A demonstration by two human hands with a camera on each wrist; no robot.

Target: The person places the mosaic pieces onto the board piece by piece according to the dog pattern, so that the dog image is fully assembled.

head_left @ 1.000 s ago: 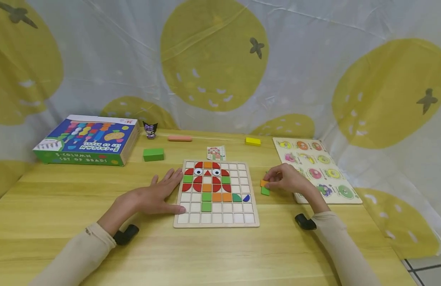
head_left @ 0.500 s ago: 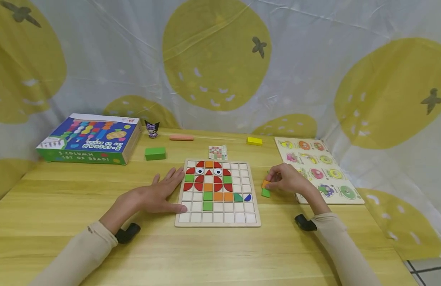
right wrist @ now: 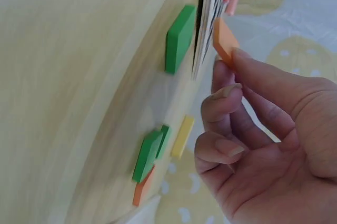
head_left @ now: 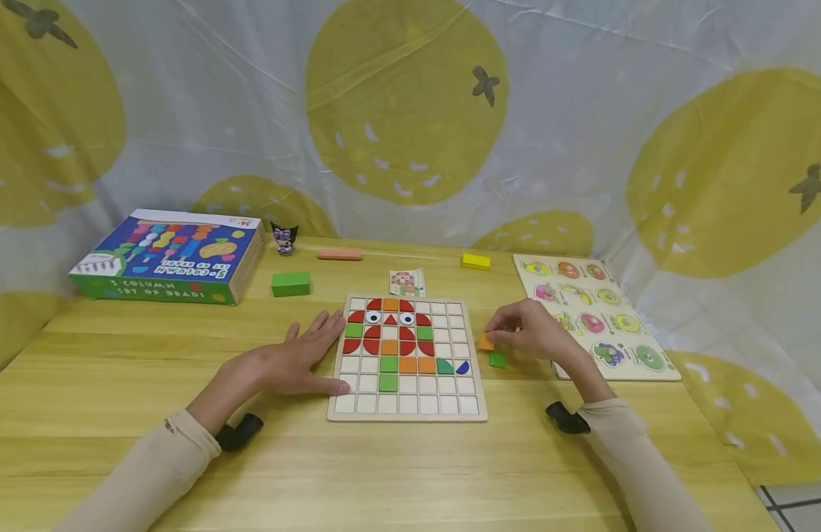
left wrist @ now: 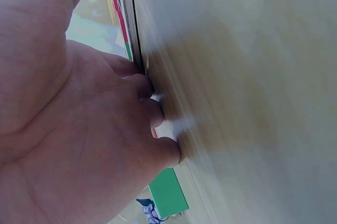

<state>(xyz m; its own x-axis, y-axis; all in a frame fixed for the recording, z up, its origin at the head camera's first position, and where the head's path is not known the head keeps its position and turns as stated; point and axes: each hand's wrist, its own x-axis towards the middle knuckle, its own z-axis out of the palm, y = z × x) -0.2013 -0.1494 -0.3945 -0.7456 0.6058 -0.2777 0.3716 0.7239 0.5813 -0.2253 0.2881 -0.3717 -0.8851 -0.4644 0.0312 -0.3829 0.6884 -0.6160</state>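
Note:
My right hand (head_left: pixel 533 329) pinches an orange square tile (right wrist: pixel 224 39) between thumb and forefinger, just off the board's right edge. Below it on the table lies a green tile (head_left: pixel 496 360). The wooden grid board (head_left: pixel 366 405) carries red curved pieces, two eye pieces (head_left: pixel 373 318), orange and green squares, a green quarter-round (head_left: pixel 445 366) and a blue half-round (head_left: pixel 462 367). My left hand (head_left: pixel 287 369) lies spread along the board's left edge, thumb on its lower left corner. In the left wrist view its fingertips touch the edge.
A small picture card (head_left: pixel 407 282) lies behind the board. Further left are a green block (head_left: pixel 291 284), a figurine (head_left: pixel 285 238) and a bead-set box (head_left: pixel 171 255). A yellow block (head_left: pixel 476 261) and a fruit puzzle board (head_left: pixel 593 301) lie to the right. More green tiles (right wrist: pixel 148 153) show in the right wrist view.
My right hand has lifted the orange tile away from the green one and shifted slightly left toward the board. The left hand stays in place on the board's edge.

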